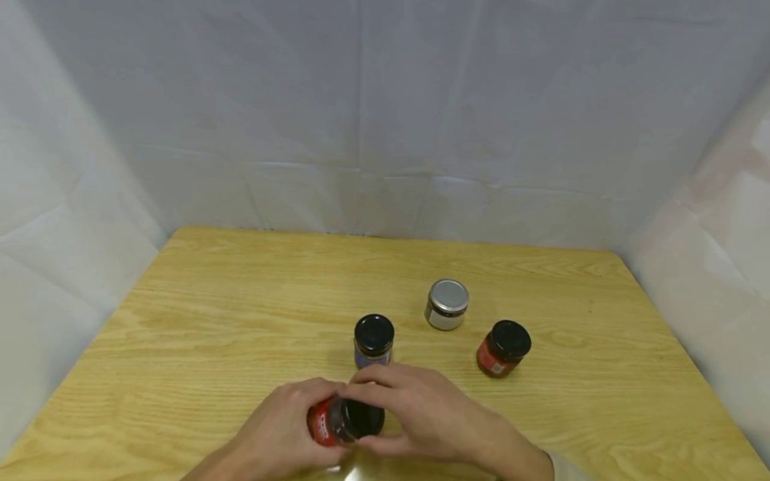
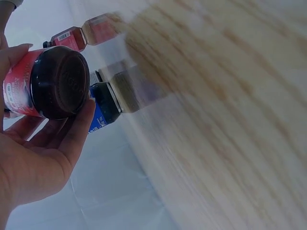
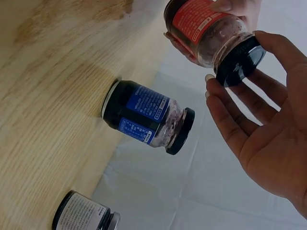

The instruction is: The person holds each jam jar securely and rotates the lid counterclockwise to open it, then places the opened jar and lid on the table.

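The left hand (image 1: 273, 424) wraps the red-labelled glass jar (image 1: 322, 423), tilted above the wooden table (image 1: 180, 347); the right hand (image 1: 427, 414) pinches its black lid (image 1: 365, 419). Probably weighty, rigid, slick and breakable, it's best held round the body.

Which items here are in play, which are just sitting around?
In play:
held red-labelled jar, gripped by the left hand
its black lid, pinched by the right hand

Seemingly idle, standing on the table:
blue-labelled jar
silver-lidded jar
second red-labelled jar

Red-labelled jar (image 1: 337, 422), black lid (image 1: 365, 419) on, tilted
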The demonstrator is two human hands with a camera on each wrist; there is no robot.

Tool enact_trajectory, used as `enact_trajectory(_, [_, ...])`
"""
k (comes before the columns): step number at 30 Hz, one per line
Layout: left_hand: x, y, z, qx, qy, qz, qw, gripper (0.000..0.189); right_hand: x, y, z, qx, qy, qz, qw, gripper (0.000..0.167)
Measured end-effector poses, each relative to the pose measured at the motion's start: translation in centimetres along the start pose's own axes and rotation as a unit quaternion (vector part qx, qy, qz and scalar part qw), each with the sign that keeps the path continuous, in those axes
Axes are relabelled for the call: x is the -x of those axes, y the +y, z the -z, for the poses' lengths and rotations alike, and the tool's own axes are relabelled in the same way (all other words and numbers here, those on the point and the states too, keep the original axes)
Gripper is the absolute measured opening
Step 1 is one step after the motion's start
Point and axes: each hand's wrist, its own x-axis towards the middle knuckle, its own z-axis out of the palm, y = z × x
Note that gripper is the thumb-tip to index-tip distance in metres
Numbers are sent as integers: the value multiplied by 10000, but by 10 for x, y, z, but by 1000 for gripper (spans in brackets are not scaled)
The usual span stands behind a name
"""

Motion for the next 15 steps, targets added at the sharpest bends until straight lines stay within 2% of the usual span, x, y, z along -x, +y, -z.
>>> enact_trajectory(6, [-1, -1, 2, 324, -283, 142, 9990, 46, 1, 2, 2, -26, 0, 318, 9995, 52])
enact_trajectory(15, [1, -3, 3, 270, -142, 78, 9995, 44, 1, 3, 6, -15, 208, 485, 9986, 53])
